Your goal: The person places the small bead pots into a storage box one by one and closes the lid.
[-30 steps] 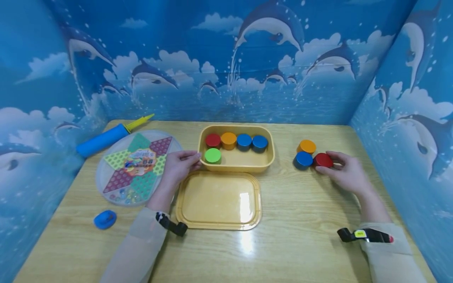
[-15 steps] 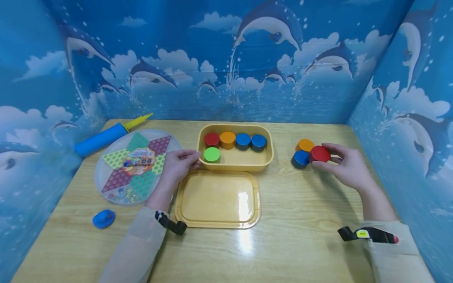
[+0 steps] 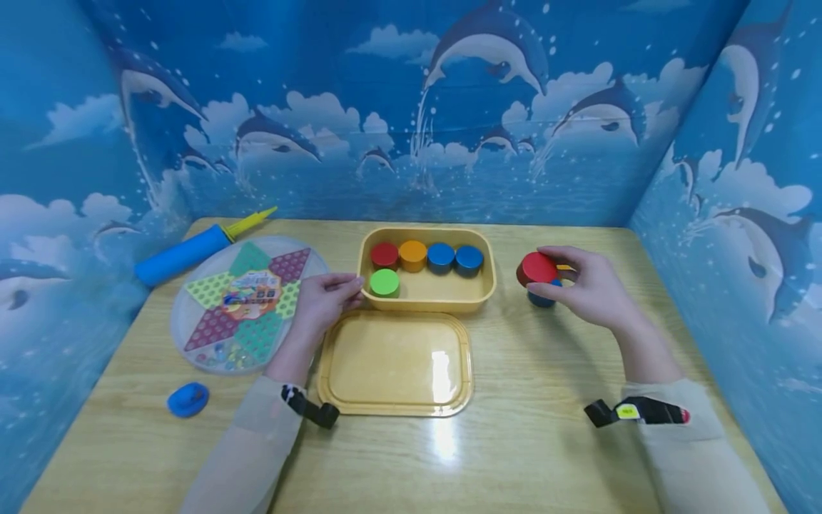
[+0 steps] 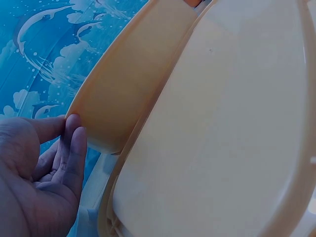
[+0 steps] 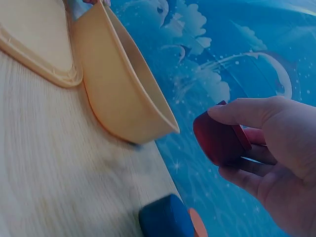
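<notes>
My left hand (image 3: pixel 326 300) pinches the left end of a yellow plastic box (image 3: pixel 430 305), thumb and fingertips at its rim in the left wrist view. Inside the box sit several small cylinders: a red one (image 3: pixel 384 255), an orange one (image 3: pixel 413 255), two blue ones and a green one (image 3: pixel 384 283). My right hand (image 3: pixel 594 289) grips another red cylinder (image 3: pixel 536 268) between thumb and fingers, raised to the right of the box. Below it a blue cylinder (image 5: pixel 167 217) stands on the table, with an orange cylinder (image 5: pixel 197 223) behind, mostly hidden in the head view.
A yellow lid (image 3: pixel 394 364) lies flat in front of the box. To the left are a round Chinese checkers board (image 3: pixel 250 296) with marbles, a blue pump (image 3: pixel 183 255) with a yellow nozzle, and a small blue object (image 3: pixel 188 399). Dolphin-print cloth (image 3: pixel 411 107) walls the table.
My right hand has lifted the red cylinder from the table and carried it left, over the blue and orange ones. My left hand stays at the box rim.
</notes>
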Motion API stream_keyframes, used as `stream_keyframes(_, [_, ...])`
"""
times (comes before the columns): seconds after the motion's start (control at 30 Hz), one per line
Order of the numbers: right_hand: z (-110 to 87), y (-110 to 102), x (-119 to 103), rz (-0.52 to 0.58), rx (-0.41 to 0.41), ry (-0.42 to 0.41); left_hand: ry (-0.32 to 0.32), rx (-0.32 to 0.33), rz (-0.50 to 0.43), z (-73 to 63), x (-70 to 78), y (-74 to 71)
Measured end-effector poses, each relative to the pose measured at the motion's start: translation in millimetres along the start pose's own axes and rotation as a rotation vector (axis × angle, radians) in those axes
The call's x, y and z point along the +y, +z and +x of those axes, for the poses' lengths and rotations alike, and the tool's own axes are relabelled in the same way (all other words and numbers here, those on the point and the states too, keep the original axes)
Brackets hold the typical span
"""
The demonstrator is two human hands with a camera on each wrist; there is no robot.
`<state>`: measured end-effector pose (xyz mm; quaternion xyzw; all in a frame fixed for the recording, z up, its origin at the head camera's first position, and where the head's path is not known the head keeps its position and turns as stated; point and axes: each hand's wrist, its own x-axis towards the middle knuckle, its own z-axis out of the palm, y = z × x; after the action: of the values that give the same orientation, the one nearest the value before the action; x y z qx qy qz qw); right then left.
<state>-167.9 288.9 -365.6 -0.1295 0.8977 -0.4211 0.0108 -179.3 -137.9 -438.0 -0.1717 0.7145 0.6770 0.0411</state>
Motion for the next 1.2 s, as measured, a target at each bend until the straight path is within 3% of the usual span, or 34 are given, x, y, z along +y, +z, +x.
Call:
stream_keyframes(0.6, [46.3, 49, -33, 0.047, -0.137, -0.092, 0.003, 0.016, 0.032, 1.8, 1.0, 1.3])
stream_keyframes(0.9, [62.9, 68, -43, 0.066, -0.267, -0.132, 0.013, 0.009, -0.011, 2.1, -1.1, 2.0])
stream_keyframes(1.1, [75.0, 82, -47, 0.063, -0.348, -0.101, 0.008, 0.019, 0.016, 2.3, -1.6, 2.7])
stream_keyframes(1.2, [81.7, 91, -49, 0.055, -0.387, -0.132, 0.007, 0.017, 0.008, 1.8, -2.0, 1.2])
